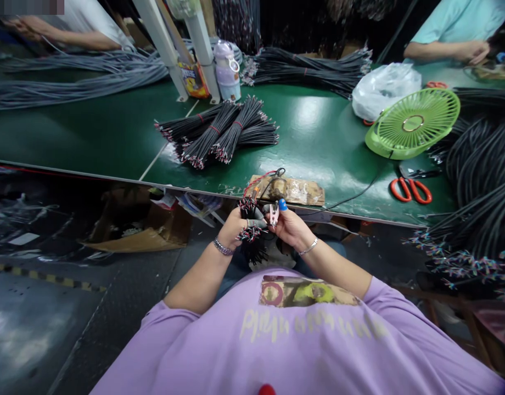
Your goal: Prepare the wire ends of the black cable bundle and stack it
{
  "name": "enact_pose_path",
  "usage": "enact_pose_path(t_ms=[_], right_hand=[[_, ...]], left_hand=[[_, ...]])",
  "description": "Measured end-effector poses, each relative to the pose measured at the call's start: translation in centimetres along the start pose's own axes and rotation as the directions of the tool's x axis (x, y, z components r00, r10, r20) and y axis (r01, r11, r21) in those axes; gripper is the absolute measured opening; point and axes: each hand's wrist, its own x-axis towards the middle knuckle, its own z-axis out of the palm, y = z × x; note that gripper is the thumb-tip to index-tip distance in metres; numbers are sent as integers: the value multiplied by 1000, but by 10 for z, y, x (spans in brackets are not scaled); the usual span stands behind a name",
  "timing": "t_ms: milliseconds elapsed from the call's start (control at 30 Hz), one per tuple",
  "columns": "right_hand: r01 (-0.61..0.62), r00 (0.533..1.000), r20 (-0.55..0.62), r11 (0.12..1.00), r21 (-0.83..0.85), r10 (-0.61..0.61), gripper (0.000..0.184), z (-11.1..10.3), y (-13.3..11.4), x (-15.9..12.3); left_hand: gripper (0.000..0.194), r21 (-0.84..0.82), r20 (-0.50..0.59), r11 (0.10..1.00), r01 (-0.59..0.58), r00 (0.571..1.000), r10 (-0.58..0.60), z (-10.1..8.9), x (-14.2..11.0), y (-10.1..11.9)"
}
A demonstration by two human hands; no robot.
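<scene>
Writing first: purple shirt has pale script across the chest, too distorted to read; the red-yellow packet by the metal post carries lettering, illegible. No brand readable.

Left hand closed round black wire bundle, stripped red/white ends showing above and below the grip. Right hand, blue finger cot on one digit, pinches pale pink clip just right of the bundle; contact between them unclear.

Both hands at the near edge of green bench, just below brown block. Tied black wire bundles lie farther back; red-handled scissors off right.
</scene>
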Motion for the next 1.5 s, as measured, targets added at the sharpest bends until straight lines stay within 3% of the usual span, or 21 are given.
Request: enact_pose_path(t_ms=[167,300,633,833,900,1033,1200,1333,1400,1500], right_hand=[[56,998,-38,997,44,-54,42,6,1,0],[33,998,-53,999,37,-31,43,7,2,-3],[-68,996,68,996,54,64,52,-14,8,-11],[-111,990,71,980,-166,124,40,-30,12,-28],[-51,991,96,943,-328,87,38,-30,11,-36],[111,991,124,786,-608,-45,32,-23,8,-45],[115,993,95,803,-585,-73,31,-18,9,-47],[90,994,108,796,-598,-32,31,-20,13,-46],[151,988,122,743,-652,-93,29,-22,11,-45],[252,957,74,682,-687,-280,29,-24,4,-40]], left_hand=[[25,14,0,1000,15,1000,-15,0,0,-2],[26,25,-15,999,37,999,-36,2,0,-3],[25,41,-22,997,66,998,-65,0,-8,-7],[23,128,-42,991,27,999,-22,3,-20,-4],[24,171,-46,985,18,999,-10,4,-23,-5],[25,256,1,966,-26,1000,27,2,-26,-9],[19,517,179,828,-218,973,145,-1,-33,-11],[9,666,232,678,-312,950,210,-5,-35,-10],[9,664,245,678,-316,948,202,-6,-35,-8],[16,552,209,795,-252,965,160,-6,-34,-5]])
